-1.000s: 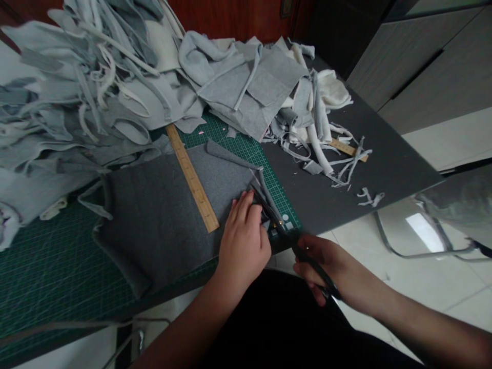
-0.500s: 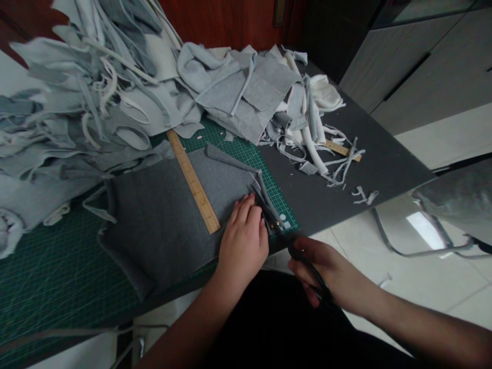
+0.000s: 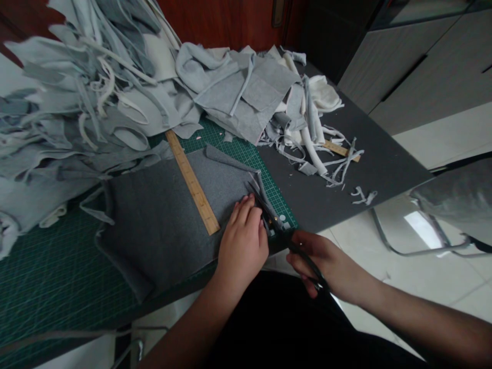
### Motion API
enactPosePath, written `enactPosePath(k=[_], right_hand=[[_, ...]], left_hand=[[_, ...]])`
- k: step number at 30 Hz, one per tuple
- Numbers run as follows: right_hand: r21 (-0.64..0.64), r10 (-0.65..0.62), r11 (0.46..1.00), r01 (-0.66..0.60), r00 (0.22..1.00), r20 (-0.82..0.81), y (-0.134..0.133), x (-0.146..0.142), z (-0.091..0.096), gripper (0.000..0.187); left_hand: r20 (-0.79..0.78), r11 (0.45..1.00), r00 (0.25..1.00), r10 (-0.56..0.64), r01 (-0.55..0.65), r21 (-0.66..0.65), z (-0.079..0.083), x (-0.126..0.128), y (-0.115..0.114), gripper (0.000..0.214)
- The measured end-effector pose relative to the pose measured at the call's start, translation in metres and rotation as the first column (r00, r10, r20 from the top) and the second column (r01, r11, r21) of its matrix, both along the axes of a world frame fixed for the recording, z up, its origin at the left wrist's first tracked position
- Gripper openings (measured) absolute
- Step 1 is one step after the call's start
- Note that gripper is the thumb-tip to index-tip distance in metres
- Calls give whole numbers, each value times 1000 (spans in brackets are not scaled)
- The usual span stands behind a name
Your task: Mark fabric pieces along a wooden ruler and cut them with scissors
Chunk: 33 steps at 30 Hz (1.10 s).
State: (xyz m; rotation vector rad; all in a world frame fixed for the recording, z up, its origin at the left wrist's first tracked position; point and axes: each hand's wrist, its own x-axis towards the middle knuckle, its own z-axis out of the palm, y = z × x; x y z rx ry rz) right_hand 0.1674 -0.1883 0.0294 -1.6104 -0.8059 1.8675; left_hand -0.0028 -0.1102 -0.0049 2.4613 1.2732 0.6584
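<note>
My left hand (image 3: 244, 236) lies on the dark grey fabric piece (image 3: 154, 220), fingers extended and pressing it down near its right end. My right hand (image 3: 326, 266) grips the black handles of a pair of scissors (image 3: 305, 259). The blades point up and left, just beside my left fingertips, at the fabric's right edge. They look slightly apart. A narrow folded strip of the fabric stands along their right side. A wooden ruler (image 3: 194, 187) rests across the fabric, left of my left hand.
Green cutting mats (image 3: 46, 277) lie under the fabric on the dark table (image 3: 384, 159). A large heap of grey fabric pieces (image 3: 238, 82) fills the back and left. Thin scraps (image 3: 363, 195) and another ruler (image 3: 336, 148) lie right. A metal-framed chair (image 3: 418, 251) stands beyond the edge.
The scissors' handles have turned a little in my right hand, and the blades look somewhat wider apart. My left hand keeps its place on the fabric.
</note>
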Motion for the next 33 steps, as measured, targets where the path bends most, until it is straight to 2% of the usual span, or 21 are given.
enactPosePath(k=[6,17,26,33], right_hand=[[-7,20,1000,-19,998,68,3,0,2,23],[24,6,1000,-6,1000,26,8,3,-5,22],[-24,-9,1000,9,1000,12,18,0,3,24],[6,16,1000,-17,999,38,24,2,7,22]], left_hand=[[-12,1000,1000,-3,3,4,0,0,0,20],[-1,1000,1000,-8,8,5,-1,-1,0,21],[4,1000,1000,-17,17,1,0,-1,0,21],[-3,1000,1000,-11,11,-8,1,-1,0,21]])
